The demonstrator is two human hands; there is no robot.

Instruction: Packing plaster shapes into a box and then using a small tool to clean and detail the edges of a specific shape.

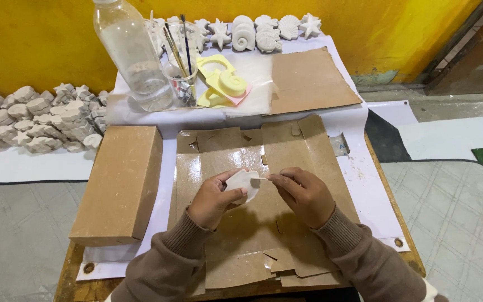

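Observation:
My left hand [214, 197] grips a small white plaster piece [244, 183] over flattened brown cardboard [236, 235]. My right hand [304, 193] pinches a thin stick-like tool [261, 179] whose tip touches the piece's right edge. Both hands hover low over the middle of the cardboard. Brown knit sleeves cover both forearms.
A closed brown cardboard box [119, 182] lies to the left. Behind stand a clear plastic bottle [131, 53], a glass with brushes [181, 78], yellow moulds [226, 83] and a row of white shell and starfish casts [264, 31]. More white casts [34, 120] are piled on the floor at left.

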